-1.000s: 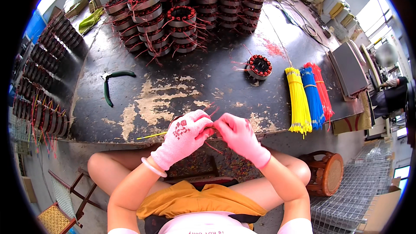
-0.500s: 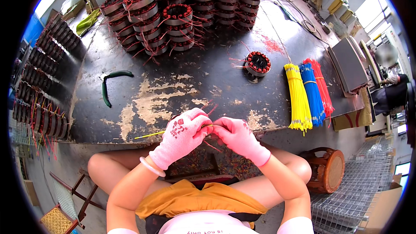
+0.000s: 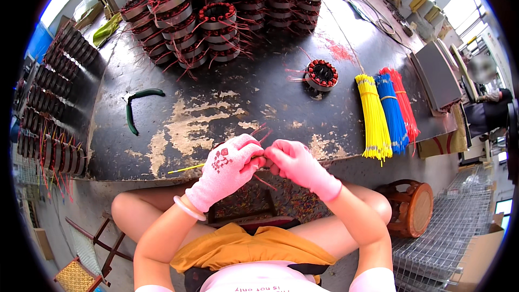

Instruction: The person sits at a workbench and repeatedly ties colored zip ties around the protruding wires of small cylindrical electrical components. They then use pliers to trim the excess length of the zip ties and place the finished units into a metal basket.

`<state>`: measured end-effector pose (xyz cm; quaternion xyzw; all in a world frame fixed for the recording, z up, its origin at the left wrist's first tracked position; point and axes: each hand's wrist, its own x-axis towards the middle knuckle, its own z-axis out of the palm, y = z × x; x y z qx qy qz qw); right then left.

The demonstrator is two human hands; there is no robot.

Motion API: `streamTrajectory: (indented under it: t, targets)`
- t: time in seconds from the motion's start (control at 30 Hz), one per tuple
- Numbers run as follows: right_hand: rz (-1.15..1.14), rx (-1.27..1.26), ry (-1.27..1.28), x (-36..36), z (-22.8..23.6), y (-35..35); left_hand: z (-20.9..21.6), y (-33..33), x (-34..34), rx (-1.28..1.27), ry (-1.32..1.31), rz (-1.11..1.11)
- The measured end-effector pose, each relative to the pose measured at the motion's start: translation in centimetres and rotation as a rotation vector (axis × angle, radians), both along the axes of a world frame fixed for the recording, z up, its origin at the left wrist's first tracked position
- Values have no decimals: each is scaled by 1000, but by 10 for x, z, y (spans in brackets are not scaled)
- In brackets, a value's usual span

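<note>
Both my hands wear pink gloves and meet at the near edge of the dark worktable [image 3: 227,103]. My left hand [image 3: 227,170] pinches a thin yellow sleeve tube [image 3: 184,168] that sticks out to the left. My right hand [image 3: 297,165] grips the red copper wire leads [image 3: 262,130] of a stator coil that is mostly hidden under the two gloves. The fingertips of both hands touch over the wire ends.
A single wound stator [image 3: 321,74] sits mid-table. Stacks of stators [image 3: 216,11] fill the far side, and more line the left rack [image 3: 48,108]. Yellow [image 3: 373,119], blue [image 3: 390,111] and red [image 3: 403,103] sleeve bundles lie right. Green-handled pliers [image 3: 135,105] lie left. A wooden stool [image 3: 411,211] stands lower right.
The hands stay together at the table edge; the fingers have shifted slightly along the wire and the yellow tube. The view has tilted a little.
</note>
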<state>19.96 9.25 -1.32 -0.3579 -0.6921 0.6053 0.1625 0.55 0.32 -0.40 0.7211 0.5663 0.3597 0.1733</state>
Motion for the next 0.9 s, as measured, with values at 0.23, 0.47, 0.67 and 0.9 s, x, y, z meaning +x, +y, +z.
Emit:
streamTrajectory:
  t: [0.23,0.47,0.67,0.9]
  targets:
    - [-107,797,-174,5,21,-15,2,-2,0,-15,-22,22]
    - [-8,-392,50,8,6,-13,2,0,-1,-10,-21,-5]
    - [55,314,-64,16,11,-13,3,-1,1,2,-24,-1]
    - [104,1258,-222,10,4,-17,0,0,0,18,-17,17]
